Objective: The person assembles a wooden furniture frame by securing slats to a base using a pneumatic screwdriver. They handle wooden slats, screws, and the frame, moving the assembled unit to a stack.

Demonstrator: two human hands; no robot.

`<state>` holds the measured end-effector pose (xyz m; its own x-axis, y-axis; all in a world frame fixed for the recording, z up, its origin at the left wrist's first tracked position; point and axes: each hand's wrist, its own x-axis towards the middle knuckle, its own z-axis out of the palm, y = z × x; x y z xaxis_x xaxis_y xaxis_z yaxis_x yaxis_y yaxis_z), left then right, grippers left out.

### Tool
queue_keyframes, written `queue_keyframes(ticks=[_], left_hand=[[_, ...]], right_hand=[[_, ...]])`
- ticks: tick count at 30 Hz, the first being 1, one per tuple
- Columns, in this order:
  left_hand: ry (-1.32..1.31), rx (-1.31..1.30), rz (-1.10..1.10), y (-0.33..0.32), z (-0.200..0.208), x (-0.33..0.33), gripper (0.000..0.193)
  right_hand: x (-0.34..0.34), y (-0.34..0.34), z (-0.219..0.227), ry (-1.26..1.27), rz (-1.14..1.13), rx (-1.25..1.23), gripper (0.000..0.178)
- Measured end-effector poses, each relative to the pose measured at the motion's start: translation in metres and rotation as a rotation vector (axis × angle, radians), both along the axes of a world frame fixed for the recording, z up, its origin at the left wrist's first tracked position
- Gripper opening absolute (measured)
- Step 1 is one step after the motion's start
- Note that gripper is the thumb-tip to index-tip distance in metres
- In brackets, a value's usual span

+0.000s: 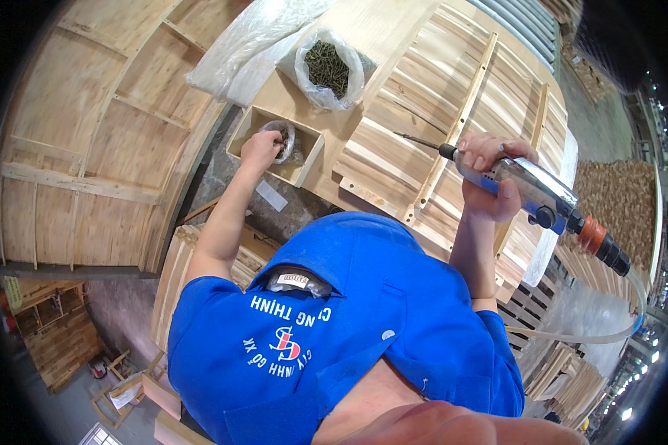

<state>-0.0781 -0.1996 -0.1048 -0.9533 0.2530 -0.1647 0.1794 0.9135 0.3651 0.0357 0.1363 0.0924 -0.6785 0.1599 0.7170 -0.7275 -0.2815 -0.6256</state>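
Note:
My right hand (488, 174) is wrapped around an air screwdriver (545, 189) with a silver and blue body. Its long thin bit (419, 141) points left above a slatted wooden panel (423, 111). My left hand (262, 150) reaches into a small clear plastic tub or bag (287, 148) holding small dark pieces, probably screws. Its fingers are drawn together at the rim, and whatever they pinch is hidden. That container stands inside an open wooden box (310, 162). Just beyond, a plastic bag (301, 70) lies open, full of dark screws (326, 68).
Crumpled plastic wrap (245, 44) lies at the far left of the bench. Large wooden panels with battens (82, 182) stand at left. From the screwdriver's rear, an air hose (640, 297) loops down on the right. Stacked timber (616, 200) sits further right.

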Motion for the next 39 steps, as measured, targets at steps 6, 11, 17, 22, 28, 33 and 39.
queue_keyframes(ticks=[6, 11, 17, 22, 28, 33, 39], left_hand=[[0.065, 0.230, 0.055, -0.012, -0.015, -0.013, 0.015], [0.050, 0.277, 0.098, -0.012, -0.017, -0.019, 0.013], [0.019, 0.260, 0.179, -0.006, -0.017, -0.024, 0.015], [0.039, 0.374, 0.167, 0.001, -0.019, -0.027, 0.014], [-0.023, 0.347, 0.143, 0.003, -0.013, -0.035, 0.016], [-0.134, 0.643, 0.284, 0.019, -0.006, -0.041, 0.015], [-0.147, 0.549, 0.284, 0.032, 0.000, -0.050, 0.018]], right_hand=[[-0.020, 0.001, -0.007, -0.004, -0.002, 0.054, 0.044], [-0.032, 0.006, -0.013, -0.033, 0.018, 0.021, 0.043], [-0.045, 0.019, -0.018, -0.020, 0.019, 0.023, 0.044], [-0.052, 0.031, -0.018, -0.034, 0.020, 0.023, 0.044], [-0.056, 0.042, -0.021, -0.046, 0.027, -0.010, 0.044], [-0.058, 0.050, -0.021, -0.054, 0.015, -0.046, 0.044], [-0.055, 0.063, -0.025, -0.035, 0.012, 0.015, 0.044]])
